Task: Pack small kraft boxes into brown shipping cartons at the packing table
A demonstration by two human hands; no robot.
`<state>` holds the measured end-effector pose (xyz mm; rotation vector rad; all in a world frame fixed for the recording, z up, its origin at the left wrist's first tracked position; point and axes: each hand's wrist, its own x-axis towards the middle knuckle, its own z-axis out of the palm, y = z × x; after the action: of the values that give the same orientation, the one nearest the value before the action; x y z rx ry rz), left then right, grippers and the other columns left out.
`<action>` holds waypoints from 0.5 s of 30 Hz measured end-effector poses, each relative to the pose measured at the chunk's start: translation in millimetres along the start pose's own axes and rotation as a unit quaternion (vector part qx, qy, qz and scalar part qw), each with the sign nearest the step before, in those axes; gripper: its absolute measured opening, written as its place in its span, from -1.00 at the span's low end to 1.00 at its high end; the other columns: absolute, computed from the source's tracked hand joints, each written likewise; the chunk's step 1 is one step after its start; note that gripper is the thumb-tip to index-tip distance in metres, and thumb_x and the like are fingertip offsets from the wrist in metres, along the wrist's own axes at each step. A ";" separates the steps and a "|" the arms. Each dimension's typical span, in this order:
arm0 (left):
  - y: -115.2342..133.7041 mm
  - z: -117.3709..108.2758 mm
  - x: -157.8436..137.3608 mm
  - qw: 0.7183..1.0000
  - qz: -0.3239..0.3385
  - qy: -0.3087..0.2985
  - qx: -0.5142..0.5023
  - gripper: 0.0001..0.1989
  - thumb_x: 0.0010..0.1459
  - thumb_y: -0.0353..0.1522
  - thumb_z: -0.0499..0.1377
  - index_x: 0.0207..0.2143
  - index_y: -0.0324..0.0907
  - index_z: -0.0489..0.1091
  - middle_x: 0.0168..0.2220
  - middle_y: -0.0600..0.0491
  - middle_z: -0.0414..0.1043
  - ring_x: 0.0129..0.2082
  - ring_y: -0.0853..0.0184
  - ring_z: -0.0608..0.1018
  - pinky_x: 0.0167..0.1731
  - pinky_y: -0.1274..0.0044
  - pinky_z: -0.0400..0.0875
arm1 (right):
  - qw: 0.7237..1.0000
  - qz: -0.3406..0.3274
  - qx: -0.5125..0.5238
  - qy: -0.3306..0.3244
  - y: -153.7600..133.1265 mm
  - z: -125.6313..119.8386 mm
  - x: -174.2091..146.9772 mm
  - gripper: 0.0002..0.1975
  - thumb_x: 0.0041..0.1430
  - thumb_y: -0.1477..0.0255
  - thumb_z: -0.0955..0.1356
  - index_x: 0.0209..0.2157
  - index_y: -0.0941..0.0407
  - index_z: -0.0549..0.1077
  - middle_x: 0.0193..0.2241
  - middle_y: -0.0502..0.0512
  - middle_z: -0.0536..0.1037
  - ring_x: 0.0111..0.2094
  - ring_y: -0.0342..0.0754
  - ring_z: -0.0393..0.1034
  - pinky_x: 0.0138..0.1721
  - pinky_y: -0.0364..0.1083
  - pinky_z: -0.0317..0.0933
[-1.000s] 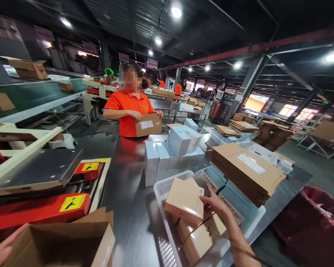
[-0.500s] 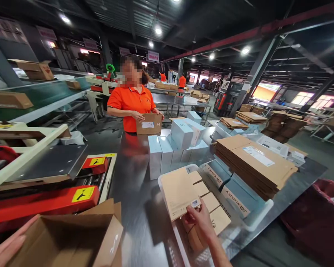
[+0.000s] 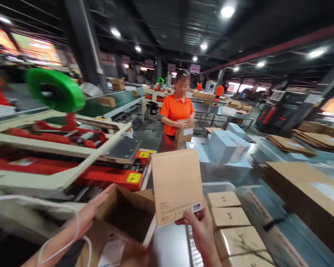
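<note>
Head view: packing, partway
right hand (image 3: 202, 230): clamped on tan box (image 3: 176, 185), lifted clear of basket (image 3: 219, 184)
left hand (image 3: 93, 211): fingers apart, flat on open carton (image 3: 128, 217) flap
left: tan box not yet in carton; carton looks empty, blurred

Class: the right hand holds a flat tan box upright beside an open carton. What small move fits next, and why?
Probably tilt the tan box left and lower it into the open carton: right hand holds it just beside the opening, and left hand steadies the flap.

A dim warehouse hall: dark ribbed ceiling (image 3: 161, 18) with round lamps (image 3: 226, 12), a red beam (image 3: 267, 50) sloping on the right, dark pillar (image 3: 85, 44) left, lit windows (image 3: 30, 46) beyond
</note>
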<state>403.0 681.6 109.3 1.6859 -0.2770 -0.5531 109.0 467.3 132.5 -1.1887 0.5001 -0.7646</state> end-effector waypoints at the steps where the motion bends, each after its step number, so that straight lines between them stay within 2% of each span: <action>1: -3.5 -0.6 -0.4 0.996 -0.030 -0.032 -0.077 -0.19 -0.19 0.07 0.39 0.12 -0.01 0.39 0.13 0.05 0.53 0.15 0.06 0.51 0.06 0.36 0.42 | 0.999 -0.009 -0.025 -0.032 2.5 14.8 2.3 -0.06 0.06 0.14 0.50 0.32 0.13 0.03 -0.12 0.22 0.60 -0.20 0.11 0.57 -0.28 0.03 0.52; 3: -9.2 -0.9 -0.8 0.989 -0.037 -0.041 -0.137 -0.16 -0.15 -0.05 0.40 0.18 -0.14 0.32 0.03 -0.07 0.60 0.03 -0.02 0.60 -0.02 0.28 0.47 | 0.987 -0.027 -0.125 -0.097 14.0 36.9 4.9 -0.02 0.16 0.15 0.44 0.40 0.10 -0.14 -0.06 0.23 0.60 -0.14 0.10 0.57 -0.19 0.02 0.51; 4: -11.9 -0.6 -0.5 0.989 -0.030 -0.029 -0.143 -0.21 -0.12 -0.08 0.38 0.15 -0.19 0.34 -0.01 -0.10 0.61 -0.03 -0.04 0.62 -0.08 0.27 0.49 | 0.970 -0.045 -0.203 -0.127 22.1 42.7 5.8 -0.08 0.21 0.17 0.40 0.42 0.10 -0.14 -0.10 0.22 0.62 -0.16 0.11 0.58 -0.19 0.01 0.50; 5: -14.9 0.2 0.0 0.990 -0.018 -0.007 -0.138 -0.27 -0.10 -0.10 0.35 0.11 -0.22 0.37 -0.05 -0.11 0.62 -0.08 -0.04 0.63 -0.14 0.28 0.51 | 0.941 -0.068 -0.292 -0.156 30.6 44.7 6.9 -0.17 0.25 0.18 0.35 0.42 0.09 -0.07 -0.15 0.22 0.64 -0.22 0.12 0.59 -0.22 0.01 0.49; 7: -21.2 3.7 1.5 0.992 0.006 0.050 -0.118 -0.43 -0.07 -0.11 0.30 -0.03 -0.21 0.43 -0.15 -0.05 0.63 -0.15 0.03 0.64 -0.24 0.35 0.50 | 0.858 -0.122 -0.452 -0.211 45.4 38.1 11.0 -0.31 0.27 0.22 0.31 0.38 0.02 0.12 -0.22 0.21 0.66 -0.33 0.15 0.60 -0.32 0.02 0.49; 8: -24.1 6.3 2.1 0.991 0.019 0.081 -0.103 -0.51 -0.07 -0.10 0.28 -0.12 -0.19 0.44 -0.23 -0.01 0.63 -0.19 0.06 0.63 -0.27 0.39 0.48 | 0.824 -0.143 -0.500 -0.225 50.3 31.3 14.4 -0.35 0.26 0.24 0.31 0.36 -0.03 0.17 -0.18 0.21 0.66 -0.35 0.15 0.59 -0.34 0.02 0.49; 9: -26.5 9.3 2.3 0.990 0.035 0.108 -0.084 -0.57 -0.06 -0.09 0.25 -0.20 -0.17 0.44 -0.30 0.03 0.60 -0.22 0.09 0.62 -0.28 0.41 0.46 | 0.805 -0.156 -0.525 -0.230 53.6 23.7 18.5 -0.35 0.25 0.26 0.31 0.36 -0.08 0.17 -0.08 0.20 0.63 -0.31 0.14 0.60 -0.32 0.02 0.50; 10: -28.0 12.5 1.4 0.988 0.051 0.129 -0.062 -0.62 -0.06 -0.07 0.24 -0.28 -0.16 0.43 -0.35 0.05 0.57 -0.24 0.11 0.60 -0.27 0.41 0.44 | 0.800 -0.158 -0.530 -0.233 55.8 16.8 23.3 -0.32 0.25 0.28 0.32 0.37 -0.10 0.11 0.04 0.19 0.57 -0.22 0.12 0.59 -0.27 0.01 0.51; 12: -27.8 17.8 -5.0 0.987 0.086 0.138 -0.011 -0.67 -0.02 -0.06 0.20 -0.39 -0.15 0.44 -0.38 0.03 0.54 -0.25 0.11 0.57 -0.20 0.37 0.40 | 0.816 -0.143 -0.510 -0.234 60.8 9.4 33.6 -0.22 0.23 0.30 0.34 0.41 -0.09 -0.01 0.28 0.17 0.33 0.09 0.12 0.47 -0.10 -0.02 0.49; 14: -23.3 19.1 -19.4 0.988 0.114 0.098 0.035 -0.70 -0.01 -0.09 0.23 -0.46 -0.13 0.51 -0.35 -0.01 0.59 -0.22 0.07 0.56 -0.11 0.33 0.38 | 0.833 -0.126 -0.479 -0.246 71.5 13.2 43.6 -0.15 0.18 0.36 0.37 0.42 -0.05 -0.07 0.39 0.16 0.12 0.31 0.10 0.19 0.09 0.00 0.39; 15: -20.0 17.7 -28.9 0.989 0.124 0.056 0.065 -0.72 -0.01 -0.10 0.26 -0.50 -0.12 0.53 -0.31 -0.03 0.62 -0.17 0.04 0.57 -0.06 0.30 0.36 | 0.838 -0.124 -0.472 -0.243 79.3 18.4 48.0 -0.13 0.16 0.39 0.38 0.42 -0.03 -0.06 0.39 0.18 0.10 0.35 0.10 0.11 0.17 0.03 0.32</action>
<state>366.9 684.1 93.8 1.7687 -0.4418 -0.2580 174.3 456.6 65.1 -2.3378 0.2811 -0.3686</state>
